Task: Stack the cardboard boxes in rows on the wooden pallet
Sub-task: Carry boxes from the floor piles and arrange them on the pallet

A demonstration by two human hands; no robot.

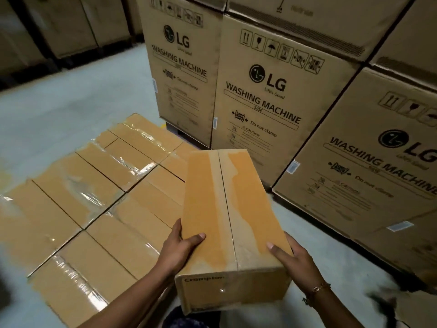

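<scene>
Cardboard box (pixel 227 221): held clear of the ground between both hands, long axis pointing away from them. A tape strip runs down the middle of its top face.
Left hand (pixel 182 247): clamped on the near left edge of the box, thumb flat on the top face, fingers down the side wall.
Right hand (pixel 293 256): clamped on the near right edge, thumb on the top face. The fingers are out of sight behind the side wall. A bracelet (pixel 318 288) sits on the wrist.
Layer (pixel 94 185): same-coloured boxes left of the left hand and lower down, lying in rows, edge to edge, with glossy tape on top.
Hidden: whatever bears the layer is covered by it. The underside and far end of the held box cannot be seen.
Hard to read: print on the near end face is blurred, roughly "Crompton". A dark smeared shape (pixel 383 304) right of the right forearm cannot be identified.
Cartons (pixel 267 91): tall, ahead of and right of the right hand, printed "LG WASHING MACHINE" and stacked. The upper tier is cut off by the frame edge.
Floor (pixel 59 102): pale grey, smooth, beyond the left hand.
Room: dim, with more stacked goods (pixel 59 27) in shadow far beyond the left hand.
</scene>
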